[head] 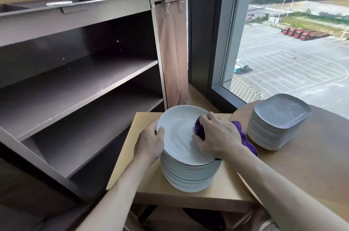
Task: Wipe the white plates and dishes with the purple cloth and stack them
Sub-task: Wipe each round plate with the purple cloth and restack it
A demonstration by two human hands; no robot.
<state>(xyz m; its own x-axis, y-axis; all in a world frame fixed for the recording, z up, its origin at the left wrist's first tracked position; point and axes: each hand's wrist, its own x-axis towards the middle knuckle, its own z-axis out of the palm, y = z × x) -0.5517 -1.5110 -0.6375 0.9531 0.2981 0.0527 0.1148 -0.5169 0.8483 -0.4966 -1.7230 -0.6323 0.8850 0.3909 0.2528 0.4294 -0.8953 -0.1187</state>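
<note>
A tall stack of round white plates [188, 176] stands on a small light wooden table [147, 191]. The top plate [179, 132] lies tilted on the stack. My left hand [151, 142] grips its left rim, thumb on the upper face. My right hand [217, 136] holds the bunched purple cloth [199, 129] and presses it against the right part of the top plate; the cloth's tail [249, 142] hangs out behind my wrist. A second stack of squarish white dishes [277, 123] stands to the right on a round wooden table [311, 155].
A dark brown service cart with open shelves [85, 83] fills the left side, a tan fabric bag [173, 51] clipped to its right end. A large window [292, 42] runs behind the tables. The two tables touch near my right forearm.
</note>
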